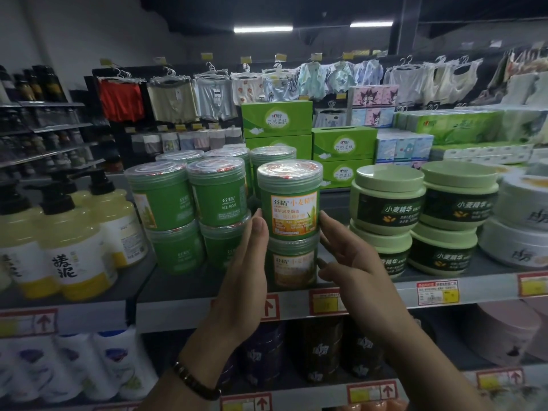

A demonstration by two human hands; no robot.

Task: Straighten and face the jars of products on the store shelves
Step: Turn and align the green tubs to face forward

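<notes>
A green jar point(292, 200) with a clear lid and an orange label facing me stands on top of a second, similar jar point(292, 262) at the shelf's front. My left hand point(246, 271) lies flat against the upper jar's left side, fingers straight. My right hand point(353, 262) touches its right side with the fingertips, lower fingers beside the bottom jar. The two hands hold the jar between them. To the left, more green jars point(218, 192) are stacked two high with their labels turned sideways.
Pale green tubs with dark labels point(388, 197) are stacked right of the jars, white tubs point(522, 209) beyond them. Yellow pump bottles point(71, 247) stand at left. Green tissue boxes point(344, 146) sit behind. The shelf edge point(370, 298) carries price tags; dark jars fill the shelf below.
</notes>
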